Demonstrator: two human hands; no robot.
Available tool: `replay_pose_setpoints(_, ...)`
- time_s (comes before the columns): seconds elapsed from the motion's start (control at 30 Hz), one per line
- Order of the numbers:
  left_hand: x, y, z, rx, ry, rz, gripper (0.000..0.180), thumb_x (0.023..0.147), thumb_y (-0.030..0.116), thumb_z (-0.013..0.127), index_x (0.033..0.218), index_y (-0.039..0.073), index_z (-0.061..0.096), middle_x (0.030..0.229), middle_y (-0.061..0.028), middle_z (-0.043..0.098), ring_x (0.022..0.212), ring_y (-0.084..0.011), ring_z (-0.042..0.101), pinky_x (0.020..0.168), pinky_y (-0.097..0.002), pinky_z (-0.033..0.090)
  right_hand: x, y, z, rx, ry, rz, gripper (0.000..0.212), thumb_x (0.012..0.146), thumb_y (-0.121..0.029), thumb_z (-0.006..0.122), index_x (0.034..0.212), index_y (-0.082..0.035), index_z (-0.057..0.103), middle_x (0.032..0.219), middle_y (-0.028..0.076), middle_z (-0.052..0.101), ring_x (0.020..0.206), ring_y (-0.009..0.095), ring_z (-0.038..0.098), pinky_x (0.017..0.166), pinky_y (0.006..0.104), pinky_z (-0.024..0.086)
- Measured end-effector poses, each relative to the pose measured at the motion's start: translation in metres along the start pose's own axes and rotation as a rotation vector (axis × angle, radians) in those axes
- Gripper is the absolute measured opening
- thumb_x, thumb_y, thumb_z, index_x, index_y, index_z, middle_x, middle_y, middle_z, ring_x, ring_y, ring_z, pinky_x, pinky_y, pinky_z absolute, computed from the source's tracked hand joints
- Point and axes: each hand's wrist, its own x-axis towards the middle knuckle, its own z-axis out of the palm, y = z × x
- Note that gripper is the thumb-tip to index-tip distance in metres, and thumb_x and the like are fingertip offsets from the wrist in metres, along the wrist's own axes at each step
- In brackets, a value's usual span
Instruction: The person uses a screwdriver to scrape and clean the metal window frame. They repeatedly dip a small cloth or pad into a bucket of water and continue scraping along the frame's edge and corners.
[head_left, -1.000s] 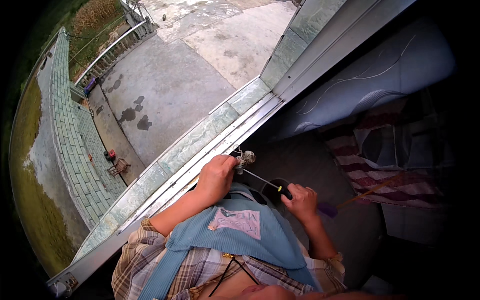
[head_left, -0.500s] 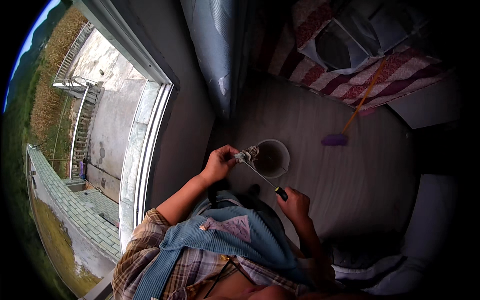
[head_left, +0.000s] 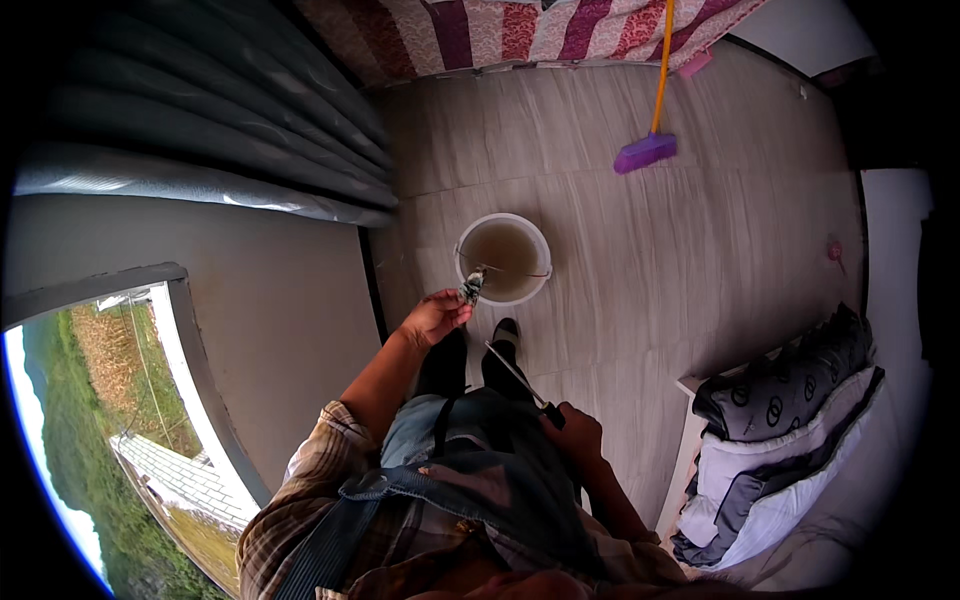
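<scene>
We pinch a dirty scrap by the bucket and hold a screwdriver.
Our left hand has its thumb and fingers squeezed together on a small, crumpled grey scrap, and we cannot tell what it is made of. From above, the scrap covers a bit of the near left edge of the white bucket, but we cannot tell if they touch. Murky brown water is in the bucket. Our right hand is curled closed around the dark handle of the screwdriver, and its thin metal rod points forward and to the left, apart from the scrap. Past the bucket, to the right, a purple broom rests on the floor.
</scene>
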Motion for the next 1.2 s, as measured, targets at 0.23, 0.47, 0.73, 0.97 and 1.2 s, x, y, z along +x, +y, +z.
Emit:
replay_pose_setpoints(0.23, 0.105, -0.046, -0.065, 0.162, 0.053, -0.228, 0.012, 0.096, 0.006, 0.061, 0.108, 0.003, 0.063, 0.097, -0.0077, 0.069, 0.088, -0.0184, 0.068, 0.081, -0.0325, 0.058, 0.020, 0.032, 0.089, 0.295, -0.035, 0.220, 0.037, 0.089, -0.046, 0.068, 0.093, -0.009, 0.064, 0.077, 0.014, 0.070, 0.077, 0.037, 0.069, 0.068, 0.0493, 0.053)
replay_pose_setpoints(0.47, 0.202, -0.074, -0.091, 0.603, 0.438, -0.331, 0.021, 0.093, 0.019, 0.066, 0.106, 0.003, 0.065, 0.093, -0.0077, 0.070, 0.078, -0.0201, 0.069, 0.071, -0.0351, 0.057, 0.035, 0.043, 0.169, 0.373, -0.136, 0.344, 0.040, 0.087, -0.048, 0.069, 0.092, -0.009, 0.063, 0.073, 0.018, 0.067, 0.078, 0.042, 0.068, 0.068, 0.0543, 0.050)
replay_pose_setpoints(0.73, 0.307, -0.083, -0.124, 0.745, 0.501, -0.311, 0.023, 0.098, 0.027, 0.055, 0.099, 0.008, 0.069, 0.092, -0.0065, 0.071, 0.077, -0.0185, 0.068, 0.068, -0.0367, 0.057, 0.021, 0.048, 0.227, 0.506, -0.116, 0.550, 0.036, 0.085, -0.044, 0.074, 0.093, -0.009, 0.067, 0.067, 0.013, 0.066, 0.069, 0.037, 0.068, 0.062, 0.0487, 0.049)
replay_pose_setpoints(0.97, 0.365, -0.109, -0.184, 1.557, 0.573, 0.470, 0.062, 0.080, 0.018, 0.073, 0.138, 0.005, 0.056, 0.114, -0.0216, 0.068, 0.112, -0.0396, 0.064, 0.103, -0.0434, 0.049, 0.006, 0.059, 0.253, 0.791, 0.071, 0.560, 0.025, 0.079, -0.025, 0.082, 0.090, -0.006, 0.069, 0.066, 0.008, 0.065, 0.058, 0.022, 0.067, 0.054, 0.0336, 0.050)
replay_pose_setpoints(1.2, 0.386, -0.129, -0.167, 1.883, 0.185, 0.230, 0.065, 0.078, 0.009, 0.067, 0.141, 0.009, 0.050, 0.111, -0.0261, 0.069, 0.106, -0.0439, 0.066, 0.092, -0.0482, 0.053, 0.002, 0.068, 0.257, 0.803, 0.036, 0.428, 0.019, 0.082, -0.013, 0.081, 0.093, -0.004, 0.069, 0.073, 0.002, 0.065, 0.068, 0.014, 0.065, 0.060, 0.0296, 0.050)
